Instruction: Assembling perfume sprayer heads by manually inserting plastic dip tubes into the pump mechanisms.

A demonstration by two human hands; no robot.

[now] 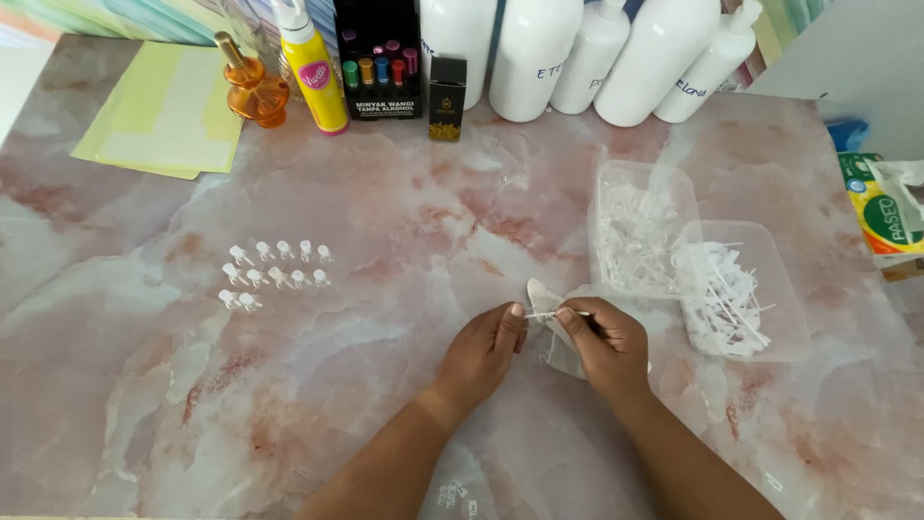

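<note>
- The thin white tube (556,314) is the thing I am working on; both of my hands hold it just above the counter (385,212), low and a bit right of the middle.
- My left hand (484,349) is pinched tight on the left end of the tube, thumb and finger close together.
- My right hand (608,342) is pinched on the other end, and a floppy clear plastic bag (563,351) sits under it.
- I think I am in the step of joining a little cap piece to the tube, but the parts are too small for me to be sure.
- Two clear trays (688,197) are just to the right of my hands. The nearer-left one holds clear little bits, and the other holds many white tubes.
- Far to the left, small white finished pieces (274,274) stand in neat rows, well apart from my hands.
- At the back stand big white bottles (616,58), a yellow bottle (316,82), an orange glass bottle (252,85) and a black box of small vials (377,63).
- The next move calls for a gentle, straight push, I think, because the tube looks bendy.
- After that, I guess the piece goes over to the rows, so my left hand needs a clear path across the counter.
</note>
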